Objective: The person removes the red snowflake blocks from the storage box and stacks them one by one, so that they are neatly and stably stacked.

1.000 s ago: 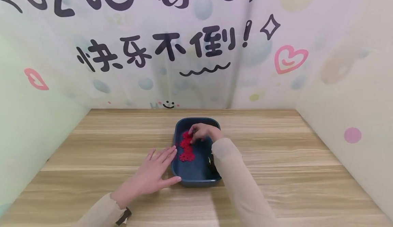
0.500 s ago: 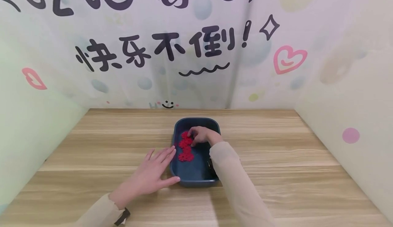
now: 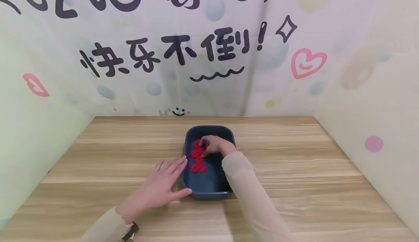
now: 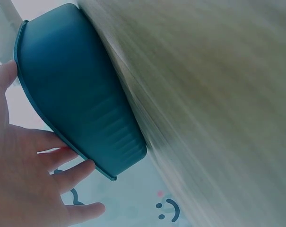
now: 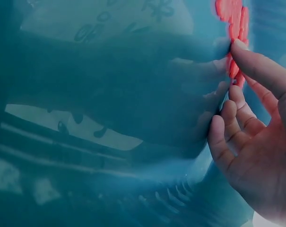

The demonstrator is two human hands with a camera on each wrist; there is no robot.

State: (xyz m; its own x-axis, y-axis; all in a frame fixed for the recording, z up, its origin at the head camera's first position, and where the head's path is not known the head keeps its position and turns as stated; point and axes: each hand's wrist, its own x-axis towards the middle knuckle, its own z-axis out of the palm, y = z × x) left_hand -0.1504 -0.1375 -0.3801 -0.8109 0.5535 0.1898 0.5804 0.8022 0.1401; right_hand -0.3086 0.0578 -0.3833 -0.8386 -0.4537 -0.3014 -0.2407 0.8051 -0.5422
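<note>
A dark blue rectangular tray holds several red flower-shaped discs, lined up along its left side. Reaching inside, my right hand has its thumb and fingers at the discs farther back in the row. The right wrist view shows that hand with thumb and index finger on either side of red discs, pinching them near the tray floor. My left hand lies spread against the tray's left edge. In the left wrist view, its straight fingertips touch the rim.
The tray stands on a wood-grain table with printed walls behind and at both sides. Something small and dark in the tray is partly covered by the right sleeve.
My right hand shifts slightly down and left along the red discs, and its fingers close in on them. The left hand stays at the tray edge.
</note>
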